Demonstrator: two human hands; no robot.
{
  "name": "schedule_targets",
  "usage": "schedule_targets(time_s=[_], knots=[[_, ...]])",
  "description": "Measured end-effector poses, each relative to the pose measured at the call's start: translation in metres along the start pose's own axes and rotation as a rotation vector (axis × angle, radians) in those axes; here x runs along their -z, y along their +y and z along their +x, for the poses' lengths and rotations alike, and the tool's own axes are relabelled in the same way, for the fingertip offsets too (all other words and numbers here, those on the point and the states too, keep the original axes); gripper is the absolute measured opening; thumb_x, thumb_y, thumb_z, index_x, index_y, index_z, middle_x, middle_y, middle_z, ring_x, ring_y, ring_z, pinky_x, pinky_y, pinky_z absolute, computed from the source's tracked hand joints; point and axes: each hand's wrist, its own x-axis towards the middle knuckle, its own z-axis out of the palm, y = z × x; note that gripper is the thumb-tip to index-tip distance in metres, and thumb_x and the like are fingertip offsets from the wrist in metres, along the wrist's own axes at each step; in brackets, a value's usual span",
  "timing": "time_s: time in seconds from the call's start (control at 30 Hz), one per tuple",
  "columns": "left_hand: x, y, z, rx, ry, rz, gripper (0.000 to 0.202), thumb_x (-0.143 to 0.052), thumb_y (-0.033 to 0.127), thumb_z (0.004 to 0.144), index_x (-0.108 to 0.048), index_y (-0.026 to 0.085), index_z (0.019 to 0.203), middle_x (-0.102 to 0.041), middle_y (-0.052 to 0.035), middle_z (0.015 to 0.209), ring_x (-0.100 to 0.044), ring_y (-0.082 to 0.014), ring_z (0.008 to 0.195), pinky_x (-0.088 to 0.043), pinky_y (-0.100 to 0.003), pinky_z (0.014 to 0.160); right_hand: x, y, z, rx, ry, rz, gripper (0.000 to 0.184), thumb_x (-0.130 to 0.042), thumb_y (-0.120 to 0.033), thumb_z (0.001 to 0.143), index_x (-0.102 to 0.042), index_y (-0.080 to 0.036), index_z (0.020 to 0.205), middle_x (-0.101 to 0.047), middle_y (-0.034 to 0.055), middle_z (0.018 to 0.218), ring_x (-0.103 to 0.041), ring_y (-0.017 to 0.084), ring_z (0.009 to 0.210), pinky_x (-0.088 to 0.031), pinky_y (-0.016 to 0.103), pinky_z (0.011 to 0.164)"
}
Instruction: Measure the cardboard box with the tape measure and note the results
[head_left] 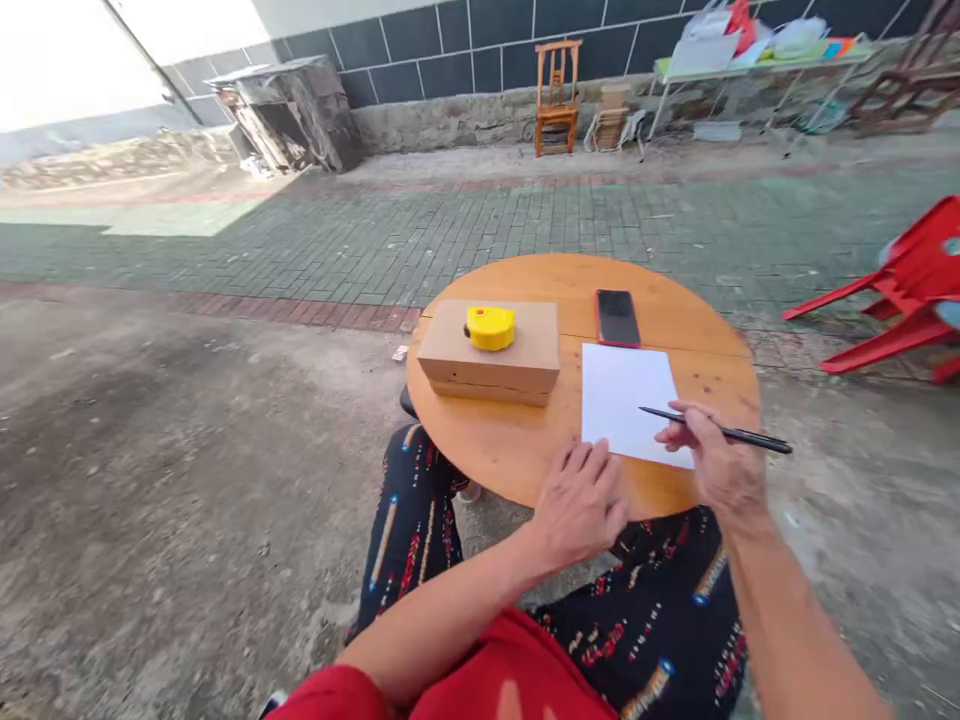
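A black pen (754, 438) is gripped in my right hand (724, 465), its tip pointing left over the white sheet of paper (626, 390). My left hand (581, 500) lies flat, palm down, at the near edge of the round wooden table (495, 455), fingertips by the paper's lower left corner. Left of the paper sits a closed brown cardboard box (491, 378). On its lid rests a yellow tape measure (490, 328). Just beyond the paper lies a phone (617, 318) with a red edge and a dark screen.
A red plastic chair (911, 280) leans at the right. By the far wall stand a small wooden chair (556, 95), a folding table (757, 65) heaped with bags and a weathered cabinet (289, 110). My legs in patterned trousers (412, 500) are close under the table.
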Motion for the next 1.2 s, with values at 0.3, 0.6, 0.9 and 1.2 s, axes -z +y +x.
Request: schedule_targets(time_s=[0.3, 0.6, 0.9, 1.2], knots=[[-0.003, 0.0, -0.003, 0.088, 0.0, -0.047, 0.046, -0.056, 0.037, 0.092, -0.054, 0.019, 0.135, -0.05, -0.0087, 0.15, -0.041, -0.0313, 0.137, -0.035, -0.051, 0.115, -0.022, 0.002, -0.006, 0.008, -0.124, -0.198, 0.029, -0.07, -0.048, 0.08, -0.066, -0.019, 0.081, -0.066, -0.0013, 0.057, -0.062, 0.014, 0.051, -0.051, 0.027, 0.054], [-0.004, -0.001, -0.005, 0.05, 0.006, -0.066, 0.045, -0.058, 0.035, 0.09, -0.056, 0.018, 0.132, -0.056, -0.0089, 0.144, -0.047, -0.0307, 0.132, -0.036, -0.051, 0.115, -0.019, 0.007, -0.012, -0.031, -0.166, -0.199, 0.032, -0.067, -0.051, 0.083, -0.064, -0.019, 0.08, -0.064, -0.001, 0.057, -0.062, 0.014, 0.053, -0.052, 0.025, 0.054], [0.016, -0.003, 0.004, 0.041, -0.053, -0.081, 0.035, -0.06, 0.031, 0.09, -0.055, 0.02, 0.123, -0.063, -0.0047, 0.126, -0.052, -0.024, 0.118, -0.041, -0.043, 0.106, -0.019, -0.002, -0.013, -0.052, -0.208, -0.241, 0.036, -0.073, -0.054, 0.078, -0.067, -0.02, 0.084, -0.065, -0.0004, 0.058, -0.063, 0.016, 0.054, -0.053, 0.026, 0.052], [0.008, -0.008, 0.005, 0.027, -0.02, -0.08, 0.032, -0.052, 0.03, 0.095, -0.055, 0.02, 0.125, -0.059, -0.0063, 0.137, -0.049, -0.0257, 0.121, -0.037, -0.045, 0.109, -0.028, 0.01, -0.018, 0.076, -0.224, -0.449, 0.028, -0.06, -0.048, 0.087, -0.064, -0.022, 0.077, -0.056, -0.0032, 0.052, -0.054, 0.015, 0.047, -0.046, 0.026, 0.049]])
